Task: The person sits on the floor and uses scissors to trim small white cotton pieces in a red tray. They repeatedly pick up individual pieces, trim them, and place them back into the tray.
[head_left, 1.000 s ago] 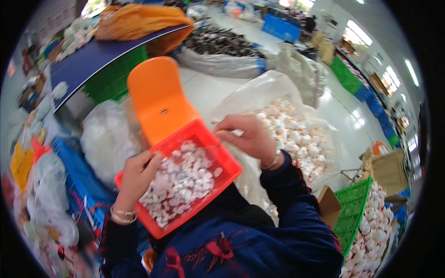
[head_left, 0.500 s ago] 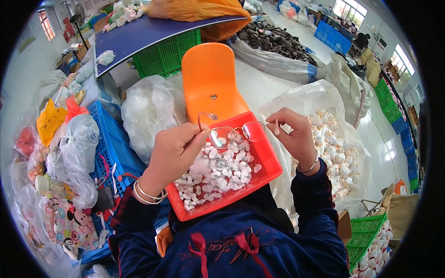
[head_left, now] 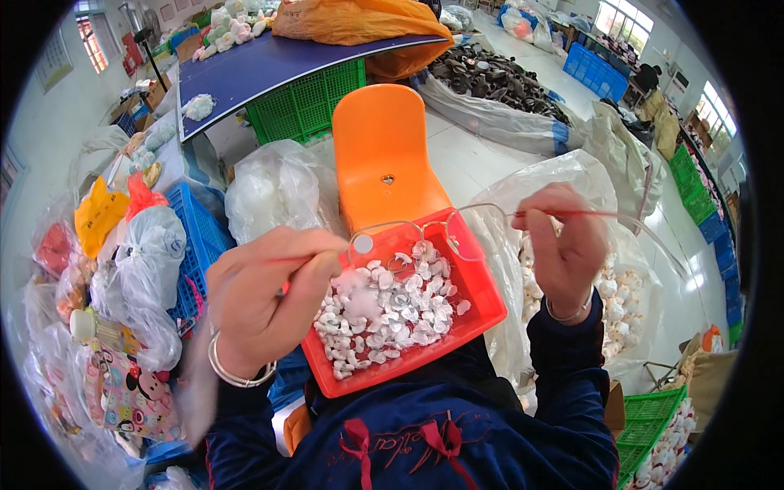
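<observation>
The eyeglasses (head_left: 435, 224) look to be smooth, thin metal wire with clear, shiny lenses. The red tray (head_left: 483, 304) is glossy plastic, and the little whitish pieces (head_left: 400, 314) in it seem translucent, plasticky and shiny. From here the jacket (head_left: 523, 433) has a velvety cloth nap. Over there stands a chair (head_left: 380, 139) of smooth orange plastic, beside a crinkled, filmy plastic bag (head_left: 282, 192). The pale floor (head_left: 453, 151) gleams, smooth and polished.
</observation>
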`<action>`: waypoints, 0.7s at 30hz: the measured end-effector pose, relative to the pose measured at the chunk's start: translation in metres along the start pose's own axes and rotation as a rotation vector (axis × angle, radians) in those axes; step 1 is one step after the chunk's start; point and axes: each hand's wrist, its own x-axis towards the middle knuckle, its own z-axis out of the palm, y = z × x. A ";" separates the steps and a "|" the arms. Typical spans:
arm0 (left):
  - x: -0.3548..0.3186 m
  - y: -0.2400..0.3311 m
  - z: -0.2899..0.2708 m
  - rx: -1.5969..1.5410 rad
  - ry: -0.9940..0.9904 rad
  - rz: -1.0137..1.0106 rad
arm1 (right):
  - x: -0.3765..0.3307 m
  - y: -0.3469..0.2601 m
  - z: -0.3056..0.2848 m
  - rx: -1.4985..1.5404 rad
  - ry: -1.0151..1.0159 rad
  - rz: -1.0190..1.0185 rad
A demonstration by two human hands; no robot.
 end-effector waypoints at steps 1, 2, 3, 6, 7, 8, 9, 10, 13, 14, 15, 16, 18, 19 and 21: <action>-0.001 0.008 -0.006 0.022 0.010 0.048 | 0.003 -0.008 -0.004 0.037 0.021 -0.059; -0.002 0.014 -0.013 0.037 0.019 0.096 | 0.005 -0.014 -0.008 0.067 0.041 -0.117; -0.005 0.017 -0.018 0.052 0.027 0.145 | 0.007 -0.022 -0.013 0.073 0.039 -0.169; -0.023 0.020 -0.023 0.167 0.254 0.446 | 0.012 -0.043 -0.030 0.103 -0.017 -0.312; -0.024 0.024 -0.025 0.172 0.300 0.519 | 0.013 -0.049 -0.037 0.122 -0.041 -0.355; -0.020 0.034 -0.026 0.114 0.306 0.552 | 0.014 -0.053 -0.043 0.155 -0.067 -0.393; -0.019 0.043 -0.030 0.109 0.283 0.556 | 0.014 -0.058 -0.047 0.176 -0.061 -0.405; -0.020 0.049 -0.032 0.104 0.263 0.560 | 0.012 -0.062 -0.049 0.197 -0.056 -0.420; -0.020 0.063 -0.056 0.130 -0.097 0.485 | 0.004 -0.068 -0.057 0.203 0.013 -0.396; -0.002 0.075 -0.077 0.066 -0.358 0.470 | 0.001 -0.068 -0.068 0.191 0.013 -0.400; -0.002 0.084 -0.075 0.051 -0.358 0.476 | -0.002 -0.072 -0.075 0.183 0.064 -0.398; -0.004 0.091 -0.075 0.038 -0.351 0.473 | -0.004 -0.074 -0.080 0.181 0.106 -0.395; -0.016 0.093 -0.065 -0.080 -0.102 0.544 | -0.021 -0.070 -0.093 0.160 0.292 -0.366; -0.016 0.096 -0.057 -0.152 0.005 0.601 | -0.015 -0.074 -0.090 0.211 0.255 -0.435; -0.019 0.089 -0.053 -0.202 0.095 0.557 | -0.007 -0.076 -0.087 0.205 0.228 -0.492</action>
